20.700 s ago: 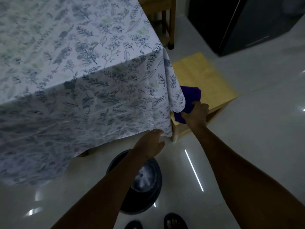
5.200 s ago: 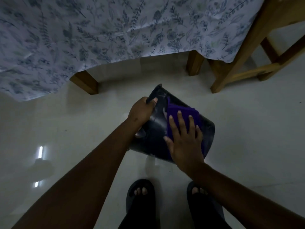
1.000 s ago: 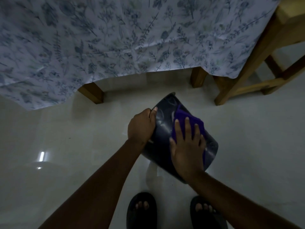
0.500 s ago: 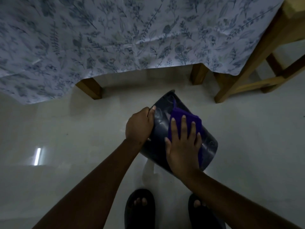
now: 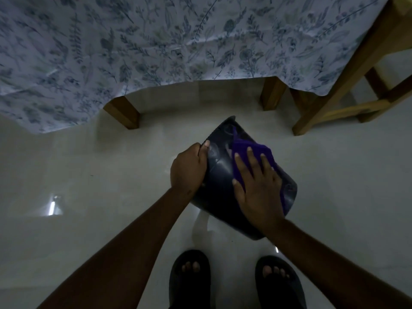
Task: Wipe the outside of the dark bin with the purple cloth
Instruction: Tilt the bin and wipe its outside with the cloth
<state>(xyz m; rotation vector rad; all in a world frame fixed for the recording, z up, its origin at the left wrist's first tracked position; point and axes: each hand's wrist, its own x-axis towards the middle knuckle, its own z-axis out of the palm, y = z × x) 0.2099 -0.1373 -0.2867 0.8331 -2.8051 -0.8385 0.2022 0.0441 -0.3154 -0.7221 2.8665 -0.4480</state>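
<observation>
Purple cloth (image 5: 254,150) on dark bin (image 5: 219,172) (unlabelled)

The dark bin (image 5: 219,172) is a glossy, dark navy plastic container with faint swirled motifs on its wall, tipped onto its side and held off the pale floor, its rim edge pointing up and away. The purple cloth (image 5: 250,148) is a bunched, deep-violet rag pressed flat against the bin's upturned outer wall, toward its right side.
</observation>
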